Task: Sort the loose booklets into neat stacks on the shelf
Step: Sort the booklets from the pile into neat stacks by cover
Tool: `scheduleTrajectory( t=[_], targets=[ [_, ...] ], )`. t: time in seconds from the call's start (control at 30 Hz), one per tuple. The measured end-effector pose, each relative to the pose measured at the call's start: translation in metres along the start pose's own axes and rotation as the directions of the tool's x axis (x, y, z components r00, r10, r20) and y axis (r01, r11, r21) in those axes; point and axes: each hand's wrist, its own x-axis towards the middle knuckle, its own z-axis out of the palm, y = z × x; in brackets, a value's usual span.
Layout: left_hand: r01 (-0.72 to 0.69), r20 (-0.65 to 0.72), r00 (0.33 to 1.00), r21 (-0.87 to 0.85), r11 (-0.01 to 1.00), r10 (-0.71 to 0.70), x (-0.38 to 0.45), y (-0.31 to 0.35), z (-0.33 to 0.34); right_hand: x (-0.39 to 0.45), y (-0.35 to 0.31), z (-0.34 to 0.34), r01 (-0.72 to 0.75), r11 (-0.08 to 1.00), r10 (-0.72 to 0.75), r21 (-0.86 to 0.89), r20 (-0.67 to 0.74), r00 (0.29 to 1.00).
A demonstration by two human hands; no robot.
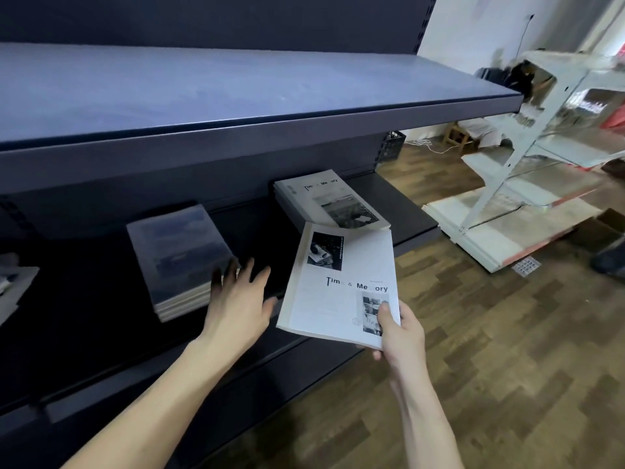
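My right hand (399, 336) pinches the near corner of a white "Time & Memory" booklet (338, 286), held tilted in the air just in front of the dark shelf (399, 211). Its far edge reaches a stack of the same white booklets (324, 201) lying on the shelf's right part. To the left lies a stack of blue-covered booklets (179, 258). My left hand (236, 299) hovers with spread fingers over the shelf between the two stacks, next to the blue stack's near right corner.
A wide upper shelf (236, 106) overhangs the stacks. More booklets (13, 282) show at the far left edge. White dismantled shelving (527, 184) stands on the wooden floor to the right. A dark crate (394, 143) sits behind the shelf end.
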Motion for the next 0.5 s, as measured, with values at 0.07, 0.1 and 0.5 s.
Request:
scheduleTrajectory(
  t=[0.07, 0.1, 0.5],
  targets=[
    [0.020, 0.014, 1.000, 0.012, 1.000, -0.020, 0.006, 0.004, 0.001, 0.015, 0.002, 0.001, -0.005, 1.000, 0.005, 0.006, 0.014, 1.000],
    [0.033, 0.021, 0.999, 0.022, 0.999, -0.034, 0.010, 0.007, 0.002, 0.025, 0.001, 0.001, -0.007, 1.000, 0.006, 0.006, 0.026, 1.000],
    [0.259, 0.058, 0.964, 0.012, 0.966, -0.260, 0.060, 0.072, 0.021, 0.151, -0.026, -0.022, -0.022, 0.998, 0.036, -0.055, 0.285, 0.958]
  ],
)
